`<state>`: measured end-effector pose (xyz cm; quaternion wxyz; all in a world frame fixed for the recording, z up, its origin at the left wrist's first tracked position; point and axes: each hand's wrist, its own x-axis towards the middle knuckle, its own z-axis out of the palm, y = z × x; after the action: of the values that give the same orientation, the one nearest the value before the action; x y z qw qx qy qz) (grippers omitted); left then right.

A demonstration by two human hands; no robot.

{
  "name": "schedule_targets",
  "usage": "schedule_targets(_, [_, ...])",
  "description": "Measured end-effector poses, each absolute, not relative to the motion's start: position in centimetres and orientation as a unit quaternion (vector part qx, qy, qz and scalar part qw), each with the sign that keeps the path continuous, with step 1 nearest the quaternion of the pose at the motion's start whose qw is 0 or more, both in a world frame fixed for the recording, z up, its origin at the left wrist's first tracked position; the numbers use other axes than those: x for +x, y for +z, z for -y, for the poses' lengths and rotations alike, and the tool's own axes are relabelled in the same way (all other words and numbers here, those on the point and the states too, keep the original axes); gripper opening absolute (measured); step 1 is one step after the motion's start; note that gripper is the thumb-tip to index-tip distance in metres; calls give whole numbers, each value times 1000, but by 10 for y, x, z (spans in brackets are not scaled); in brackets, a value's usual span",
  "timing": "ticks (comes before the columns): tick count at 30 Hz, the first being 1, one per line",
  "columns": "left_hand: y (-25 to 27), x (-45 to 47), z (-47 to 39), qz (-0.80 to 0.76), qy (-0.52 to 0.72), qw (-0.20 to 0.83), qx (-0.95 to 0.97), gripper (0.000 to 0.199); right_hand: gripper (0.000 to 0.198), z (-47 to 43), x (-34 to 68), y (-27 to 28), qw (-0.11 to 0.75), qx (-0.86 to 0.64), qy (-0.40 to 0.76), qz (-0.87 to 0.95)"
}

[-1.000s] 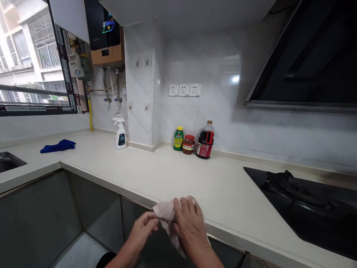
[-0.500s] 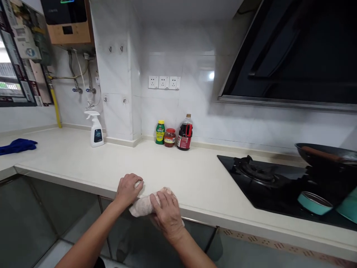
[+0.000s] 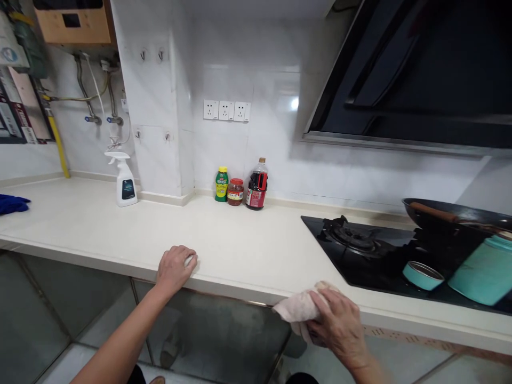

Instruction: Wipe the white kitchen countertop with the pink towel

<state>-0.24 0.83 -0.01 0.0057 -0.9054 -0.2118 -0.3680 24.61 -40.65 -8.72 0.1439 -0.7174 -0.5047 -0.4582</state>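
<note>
My right hand (image 3: 338, 322) grips a pale, crumpled cloth (image 3: 298, 310) at the counter's front edge, just left of the stove. Part of the cloth hangs over the edge, in front of the cabinet. My left hand (image 3: 175, 268) rests on the cream countertop (image 3: 236, 242) near its front edge, fingers curled. A bit of something small and white (image 3: 189, 260) shows between the thumb and fingers; most of it is hidden.
At the wall stand a green bottle (image 3: 221, 185), a red-lidded jar (image 3: 235, 192) and a dark sauce bottle (image 3: 256, 186). A white spray bottle (image 3: 126, 181) and blue cloth (image 3: 13, 204) are left. The black stove (image 3: 376, 277) carries a wok (image 3: 468, 216), teal bowl (image 3: 423, 276) and teal canister (image 3: 480, 271).
My right hand has slid the cloth rightward along the counter edge, away from my left hand. The left hand stays at about the same place on the counter. The view has turned right.
</note>
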Motion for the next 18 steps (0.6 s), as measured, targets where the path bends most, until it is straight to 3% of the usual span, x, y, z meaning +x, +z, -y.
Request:
schedule_targets(4, [0, -1, -7, 215, -371, 5, -903, 26, 42, 443, 272, -100, 106, -740, -484, 454])
schedule_targets(9, [5, 5, 1, 229, -356, 14, -906, 24, 46, 426, 255, -96, 137, -771, -499, 370])
schedule_targets(14, [9, 7, 5, 236, -349, 13, -907, 25, 58, 340, 192, -74, 177, -778, -426, 426])
schedule_targets(18, [8, 6, 3, 229, -361, 10, -904, 25, 59, 232, 128, -63, 242, -711, -446, 487])
